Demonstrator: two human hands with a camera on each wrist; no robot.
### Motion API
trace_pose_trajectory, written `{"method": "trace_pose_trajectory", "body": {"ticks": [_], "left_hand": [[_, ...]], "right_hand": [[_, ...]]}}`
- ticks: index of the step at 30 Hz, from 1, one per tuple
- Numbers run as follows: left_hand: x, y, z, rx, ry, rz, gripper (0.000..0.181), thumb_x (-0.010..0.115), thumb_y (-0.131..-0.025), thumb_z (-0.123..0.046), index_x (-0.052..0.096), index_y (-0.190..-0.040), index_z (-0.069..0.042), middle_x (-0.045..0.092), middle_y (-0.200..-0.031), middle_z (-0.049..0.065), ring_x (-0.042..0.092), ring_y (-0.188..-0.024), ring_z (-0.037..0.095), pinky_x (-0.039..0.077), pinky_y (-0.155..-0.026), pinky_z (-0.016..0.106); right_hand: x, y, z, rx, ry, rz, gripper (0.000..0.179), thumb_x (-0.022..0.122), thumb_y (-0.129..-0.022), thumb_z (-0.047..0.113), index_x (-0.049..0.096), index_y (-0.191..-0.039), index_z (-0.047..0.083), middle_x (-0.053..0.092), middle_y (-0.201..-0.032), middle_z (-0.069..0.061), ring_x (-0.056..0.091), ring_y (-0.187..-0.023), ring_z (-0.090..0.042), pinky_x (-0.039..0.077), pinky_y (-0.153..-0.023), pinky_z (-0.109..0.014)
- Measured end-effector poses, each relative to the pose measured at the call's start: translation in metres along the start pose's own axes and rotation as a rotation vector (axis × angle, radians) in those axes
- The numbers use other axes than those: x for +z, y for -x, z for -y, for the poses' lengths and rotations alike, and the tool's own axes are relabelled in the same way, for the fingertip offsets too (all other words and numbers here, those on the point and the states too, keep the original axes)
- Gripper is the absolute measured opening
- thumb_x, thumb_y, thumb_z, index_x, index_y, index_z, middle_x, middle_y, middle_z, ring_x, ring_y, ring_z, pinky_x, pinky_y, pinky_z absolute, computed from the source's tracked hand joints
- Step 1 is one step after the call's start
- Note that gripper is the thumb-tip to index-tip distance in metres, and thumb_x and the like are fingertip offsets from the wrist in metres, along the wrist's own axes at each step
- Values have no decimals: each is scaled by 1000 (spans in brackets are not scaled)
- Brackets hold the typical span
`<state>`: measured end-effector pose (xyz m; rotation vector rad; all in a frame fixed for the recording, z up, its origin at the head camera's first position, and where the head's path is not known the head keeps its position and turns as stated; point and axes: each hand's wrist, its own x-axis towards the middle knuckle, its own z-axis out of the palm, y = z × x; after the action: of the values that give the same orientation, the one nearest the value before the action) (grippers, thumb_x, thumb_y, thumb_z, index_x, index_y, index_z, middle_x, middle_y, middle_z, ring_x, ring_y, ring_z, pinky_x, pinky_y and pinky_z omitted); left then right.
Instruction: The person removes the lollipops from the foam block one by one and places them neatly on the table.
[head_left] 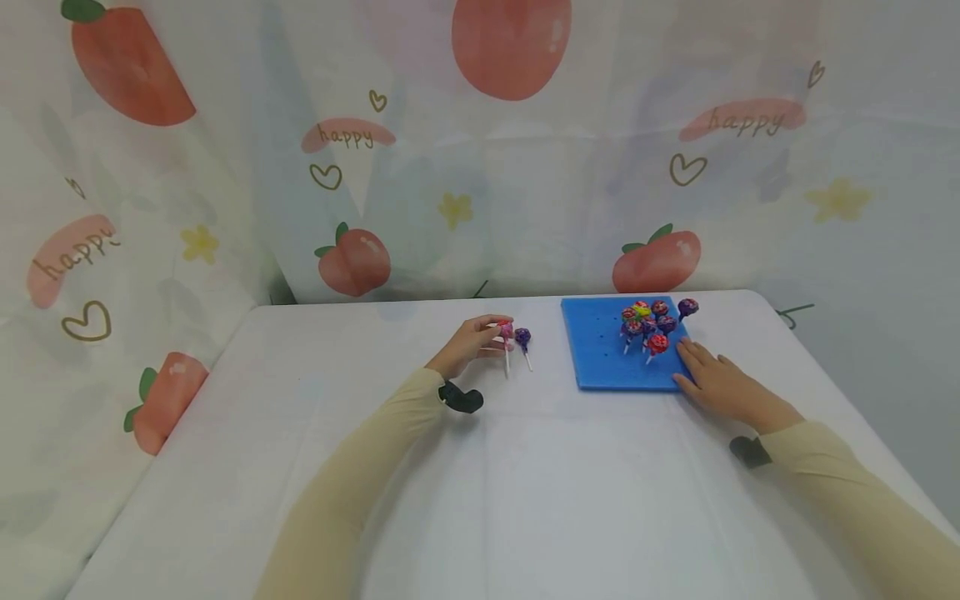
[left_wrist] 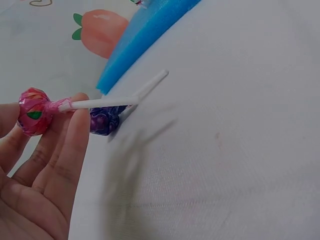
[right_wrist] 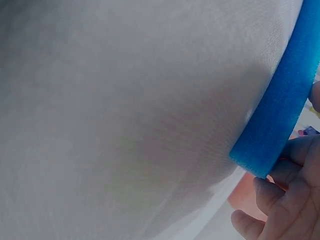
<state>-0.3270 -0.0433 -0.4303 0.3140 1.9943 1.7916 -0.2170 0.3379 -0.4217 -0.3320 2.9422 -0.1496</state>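
My left hand (head_left: 474,345) pinches a pink-wrapped lollipop (left_wrist: 36,111) by its round head, the white stick pointing down in the head view. Just right of it a purple-wrapped lollipop (head_left: 522,337) lies on the table, partly behind the held stick in the left wrist view. My right hand (head_left: 718,382) rests with extended fingers along the right edge of a blue foam board (head_left: 600,358), thumb near its front corner. Several lollipops (head_left: 657,343) with red, purple and yellow wrappers stand in the board's right half. Small holes dot its left half.
A white cloth covers the table (head_left: 525,483). Behind it hangs a printed curtain (head_left: 525,192) with fruit and hearts, which also runs along the left side. Dark bands (head_left: 461,398) sit at both wrists.
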Motion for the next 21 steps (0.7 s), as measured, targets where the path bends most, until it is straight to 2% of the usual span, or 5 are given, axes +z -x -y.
{"method": "trace_pose_trajectory", "body": {"ticks": [7, 16, 21], "left_hand": [[1, -5, 2, -26, -28, -39, 35, 48, -99, -17, 53, -131, -6, 61, -124, 17, 66, -96, 19, 54, -91, 35], [-3, -13, 10, -61, -73, -97, 34, 53, -96, -17, 56, -128, -7, 63, -121, 15, 64, -89, 13, 56, -82, 27], [-4, -17, 14, -63, -106, -115, 33, 54, -96, -18, 58, -127, -7, 64, -121, 14, 63, -89, 12, 56, -83, 26]], "right_hand": [[-1, 1, 1, 2, 3, 0, 73, 45, -97, 38, 22, -141, -15, 19, -146, -37, 19, -134, -53, 16, -107, -69], [1, -1, 0, 5, 18, -6, 72, 45, -96, 38, 23, -140, -15, 20, -146, -37, 19, -134, -53, 17, -107, -68], [1, -1, 0, 3, 12, -9, 72, 46, -96, 37, 23, -140, -16, 20, -146, -37, 20, -133, -53, 17, -107, -68]]}}
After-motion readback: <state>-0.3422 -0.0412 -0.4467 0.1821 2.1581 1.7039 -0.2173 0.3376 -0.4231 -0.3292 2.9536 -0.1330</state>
